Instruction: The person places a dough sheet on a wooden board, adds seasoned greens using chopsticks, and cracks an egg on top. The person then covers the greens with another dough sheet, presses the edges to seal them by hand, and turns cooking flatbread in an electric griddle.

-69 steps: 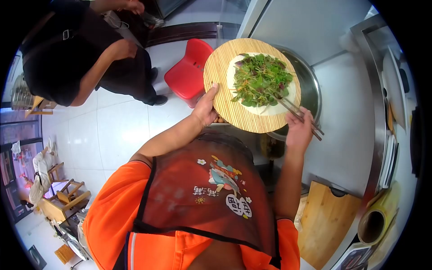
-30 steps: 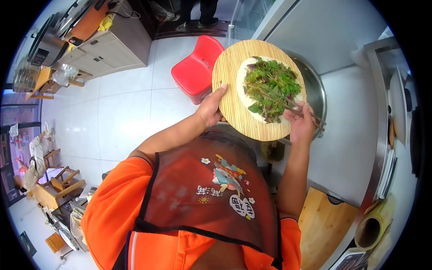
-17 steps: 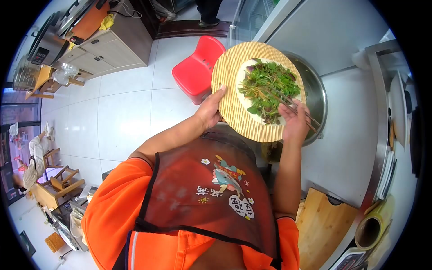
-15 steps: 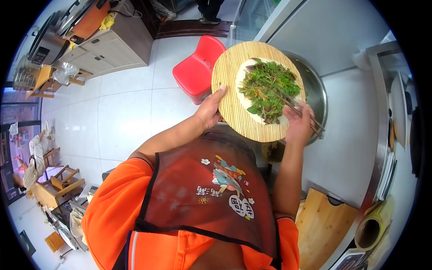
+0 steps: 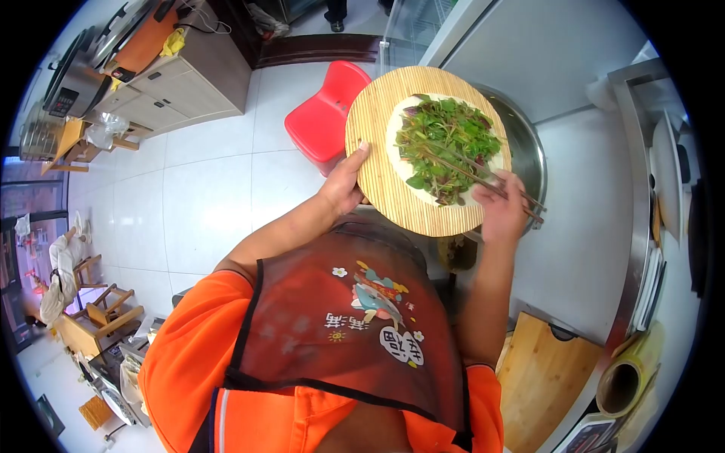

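Observation:
A round bamboo board (image 5: 377,181) is held up in front of me, its left edge gripped by my left hand (image 5: 345,181) with the thumb on top. A pale round sheet of dough (image 5: 393,136) lies on the board, and a heap of green leaves (image 5: 447,140) with some purple bits covers most of it. My right hand (image 5: 502,208) closes around a pair of brown chopsticks (image 5: 483,182), whose tips reach into the leaves. Behind the board on the right, a large metal pot (image 5: 533,158) is partly hidden.
A red chair (image 5: 317,121) stands beyond my left hand. A wooden cutting board (image 5: 540,385) lies at the lower right, near a yellow roll (image 5: 630,377). A cabinet (image 5: 189,90) is at the upper left. Another person's feet (image 5: 337,23) show at the top; a seated person (image 5: 64,264) is far left.
The board and my left hand have shifted slightly left. The chopsticks have moved within the leaves, their tips now farther left. The standing person near the doorway has moved.

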Demonstrator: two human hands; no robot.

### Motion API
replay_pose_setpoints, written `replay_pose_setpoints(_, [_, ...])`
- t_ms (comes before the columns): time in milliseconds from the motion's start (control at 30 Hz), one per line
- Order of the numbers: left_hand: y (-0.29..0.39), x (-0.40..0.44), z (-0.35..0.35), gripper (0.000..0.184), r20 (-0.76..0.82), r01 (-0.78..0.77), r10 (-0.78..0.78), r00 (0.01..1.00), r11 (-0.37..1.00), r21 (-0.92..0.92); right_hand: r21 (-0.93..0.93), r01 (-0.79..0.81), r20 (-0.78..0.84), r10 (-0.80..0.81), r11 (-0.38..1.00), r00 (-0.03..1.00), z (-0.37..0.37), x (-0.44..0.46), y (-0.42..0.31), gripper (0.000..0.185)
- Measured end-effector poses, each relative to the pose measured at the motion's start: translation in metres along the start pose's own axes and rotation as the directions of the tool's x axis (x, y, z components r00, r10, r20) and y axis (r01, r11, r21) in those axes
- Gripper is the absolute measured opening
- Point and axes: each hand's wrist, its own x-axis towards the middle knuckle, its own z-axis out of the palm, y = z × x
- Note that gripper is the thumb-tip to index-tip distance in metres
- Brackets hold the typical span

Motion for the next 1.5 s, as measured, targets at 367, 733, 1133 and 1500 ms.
replay_pose_setpoints(367, [-0.008,0.004,-0.002,0.057,-0.004,-0.003,0.003,1.000,0.997,-0.074,-0.093,-0.063,0.075,0.070,0.994,0.995,-0.088,0.002,-0.022,0.026])
replay_pose_setpoints(733, [-0.014,0.005,-0.002,0.056,0.034,-0.014,0.018,0.999,0.993,-0.117,0.022,0.090,-0.053,-0.088,0.996,0.995,-0.076,0.006,-0.033,0.028])
replay_pose_setpoints(1133, [-0.029,0.006,-0.008,0.058,0.037,-0.078,0.082,0.996,0.991,-0.111,-0.014,0.145,-0.091,-0.146,0.989,0.985,-0.096,-0.001,-0.046,0.029])
replay_pose_setpoints(1500, [-0.026,0.004,-0.011,0.058,0.058,-0.094,0.099,0.993,0.992,-0.088,0.110,0.225,-0.186,-0.203,0.968,0.961,-0.110,0.012,-0.046,0.033])
